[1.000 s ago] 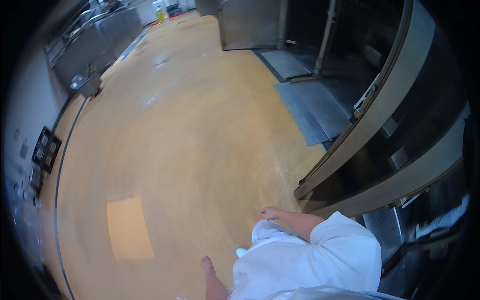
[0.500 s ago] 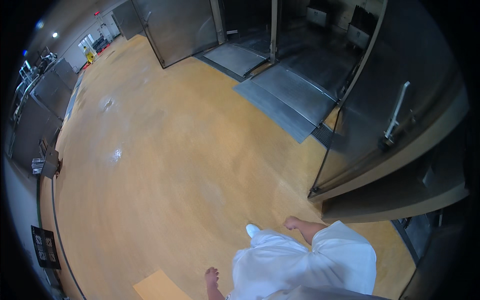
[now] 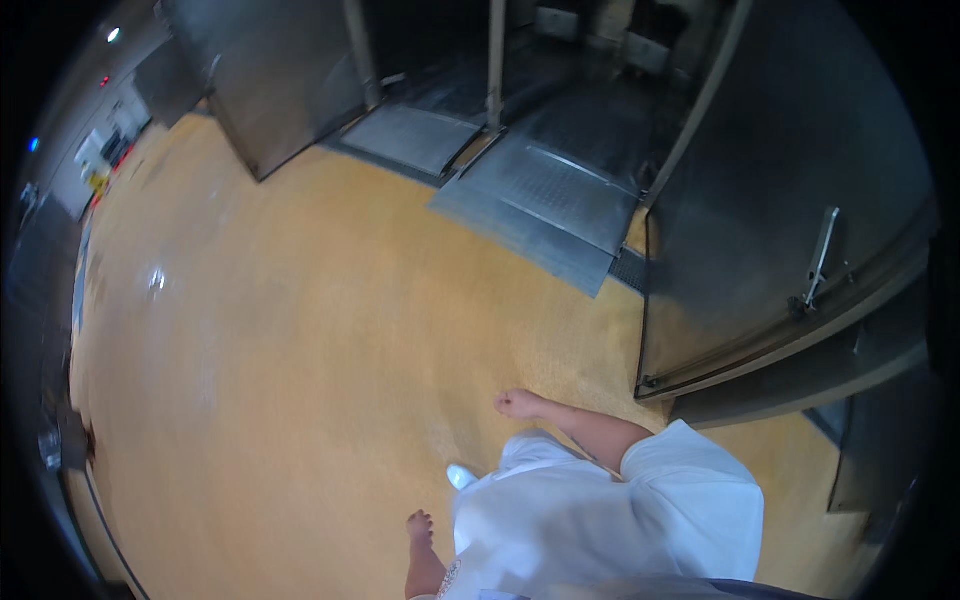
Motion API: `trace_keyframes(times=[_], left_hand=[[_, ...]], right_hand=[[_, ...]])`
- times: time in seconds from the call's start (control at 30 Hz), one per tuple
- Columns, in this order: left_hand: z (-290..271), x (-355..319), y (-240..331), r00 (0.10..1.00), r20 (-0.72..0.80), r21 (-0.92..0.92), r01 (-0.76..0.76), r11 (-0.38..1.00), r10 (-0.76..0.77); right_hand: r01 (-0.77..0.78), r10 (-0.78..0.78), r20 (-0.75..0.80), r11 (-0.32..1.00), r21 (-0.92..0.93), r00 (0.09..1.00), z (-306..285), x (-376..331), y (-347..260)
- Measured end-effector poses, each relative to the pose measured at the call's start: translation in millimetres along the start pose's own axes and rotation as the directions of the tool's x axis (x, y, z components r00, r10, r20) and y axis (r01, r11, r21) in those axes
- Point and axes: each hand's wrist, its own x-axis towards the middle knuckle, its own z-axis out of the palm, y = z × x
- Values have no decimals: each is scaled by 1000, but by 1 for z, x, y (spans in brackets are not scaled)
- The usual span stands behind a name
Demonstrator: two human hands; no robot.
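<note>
My right hand [image 3: 520,403] swings out in front of my body over the yellow-brown floor [image 3: 330,390]. Its fingers are curled into a loose fist, and nothing shows in it. Lower down on the left, my left hand [image 3: 420,526] hangs beside my white clothing [image 3: 570,510]. The fingers there are half bent with small gaps between them, and no object is visible in the hand. Neither hand touches anything. One white shoe [image 3: 461,477] shows ahead of my clothing, between the two hands.
A large metal door [image 3: 760,230] with a lever handle [image 3: 822,258] stands swung out on the right. Metal ramps [image 3: 540,205] lead into dark chambers ahead. Another metal door [image 3: 270,80] stands farther left. Wet shiny spots [image 3: 157,280] mark the floor; dark equipment [image 3: 40,270] lines the left side.
My right hand has swung forward and to the left, showing more forearm. The view has turned right and moved along, and the white shoe sits farther left.
</note>
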Motion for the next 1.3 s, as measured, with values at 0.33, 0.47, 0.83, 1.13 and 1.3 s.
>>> trace_keyframes(times=[0.33,0.47,0.83,1.13,1.3], left_hand=[[84,165,462,795,149,229,-606,762,588],[196,136,553,730,348,285,-680,676,588],[380,171,673,873,474,784,-479,394,118],[670,256,900,669,742,670,-741,-38,46],[860,272,1069,705,663,456,-646,612,251]], right_hand=[[-410,531,-314,830,378,787,-75,17,139],[-528,744,-120,569,630,658,-79,23,198],[-154,614,-289,566,810,735,-361,261,170],[-542,752,47,429,723,658,-579,372,283],[-328,701,-217,554,765,679,-741,413,294]])
